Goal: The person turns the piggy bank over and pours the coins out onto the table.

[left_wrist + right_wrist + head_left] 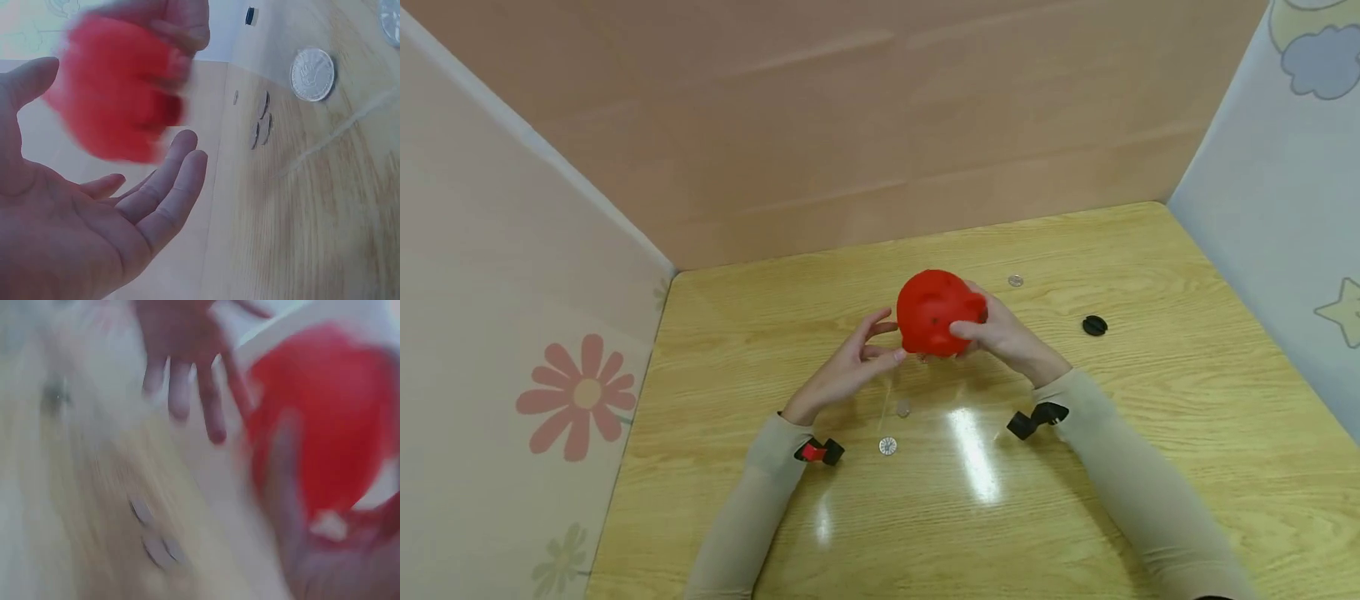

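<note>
A red piggy bank [934, 312] with small ears is held above the table by my right hand [1011, 340], whose thumb lies across its near side. To the left of it, my left hand [842, 371] has its fingers spread, close to the bank's left side. In the left wrist view the piggy bank [119, 94] is blurred, and the left palm faces it with the fingers extended. The right wrist view is also blurred, with the right fingers against the red piggy bank [331, 419]. Whether the left fingertips touch it, I cannot tell.
Several coins lie on the wooden table [737, 333]: a silver coin [887, 446] near the front, another coin [903, 408] behind it, and a coin [1016, 281] at the back right. A round black piece [1095, 325] lies to the right. Panels stand around the table.
</note>
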Tool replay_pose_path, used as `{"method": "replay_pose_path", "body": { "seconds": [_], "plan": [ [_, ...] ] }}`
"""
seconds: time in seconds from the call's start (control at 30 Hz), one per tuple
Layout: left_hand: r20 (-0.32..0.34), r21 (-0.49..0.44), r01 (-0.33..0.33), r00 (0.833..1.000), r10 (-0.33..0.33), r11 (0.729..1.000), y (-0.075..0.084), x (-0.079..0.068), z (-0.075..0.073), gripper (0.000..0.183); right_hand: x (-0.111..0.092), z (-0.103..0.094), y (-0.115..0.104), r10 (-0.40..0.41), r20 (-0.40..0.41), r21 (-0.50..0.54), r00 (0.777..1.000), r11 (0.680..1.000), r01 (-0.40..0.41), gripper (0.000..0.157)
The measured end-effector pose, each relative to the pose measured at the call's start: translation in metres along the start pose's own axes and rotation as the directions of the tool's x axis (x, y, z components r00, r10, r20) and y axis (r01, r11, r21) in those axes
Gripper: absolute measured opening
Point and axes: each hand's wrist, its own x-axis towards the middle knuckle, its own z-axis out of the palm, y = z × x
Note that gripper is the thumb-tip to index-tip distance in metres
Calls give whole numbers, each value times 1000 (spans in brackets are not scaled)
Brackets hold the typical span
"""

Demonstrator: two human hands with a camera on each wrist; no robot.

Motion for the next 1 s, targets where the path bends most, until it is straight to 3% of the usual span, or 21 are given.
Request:
{"method": "replay_pose_path", "body": {
  "seconds": [0.17,0.43,0.53,0.7,0.8,0.9,1.0],
  "plan": [
    [-6,-6,20,1000,-20,1000,0,0,-1,83,3,3,1,107,-53,-221,993,968,-116,85],
    [-4,-9,37,999,-37,999,-1,2,0,77,6,7,4,132,-75,-224,988,964,-146,89],
    [-5,6,33,999,-33,999,-2,3,1,77,7,10,5,98,-121,-317,988,939,-132,94],
    [-6,20,55,998,-54,998,-2,3,0,79,3,16,5,110,-98,-370,989,918,-139,96],
    [-11,10,48,999,-48,999,-2,3,0,77,3,16,2,122,-87,-318,989,937,-144,93],
    [-4,4,30,1000,-30,1000,-2,3,1,77,5,15,0,99,-126,-329,987,934,-136,95],
    [-1,-2,30,1000,-30,1000,-1,4,1,77,5,11,-1,131,-155,-301,979,938,-173,92]
  ]
}}
